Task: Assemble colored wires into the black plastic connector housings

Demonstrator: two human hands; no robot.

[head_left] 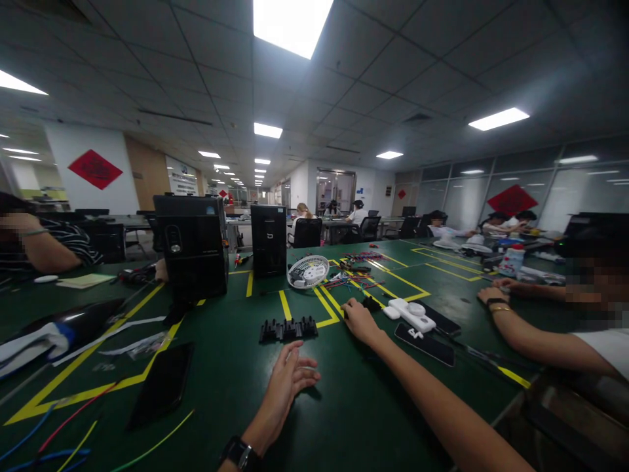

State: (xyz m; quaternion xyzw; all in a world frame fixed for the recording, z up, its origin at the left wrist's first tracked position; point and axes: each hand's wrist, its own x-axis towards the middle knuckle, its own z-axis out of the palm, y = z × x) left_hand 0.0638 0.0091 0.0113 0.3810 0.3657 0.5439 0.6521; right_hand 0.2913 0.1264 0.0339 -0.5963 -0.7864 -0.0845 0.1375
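Observation:
My left hand, a watch on its wrist, hovers low over the green table with its fingers apart and nothing in them. Just beyond it lies a row of black plastic parts with upright prongs, apart from the hand. My right hand reaches farther forward beside the yellow tape, fingers bent down and drawn together. Whatever they may hold is hidden. A small black object is close to its right side. Right of that forearm are a white charger-like device and a dark phone.
Two black computer cases stand at the back. A white basket lies near several coloured wires. Left are a dark flat slab and loose wires. A co-worker's arm rests at right.

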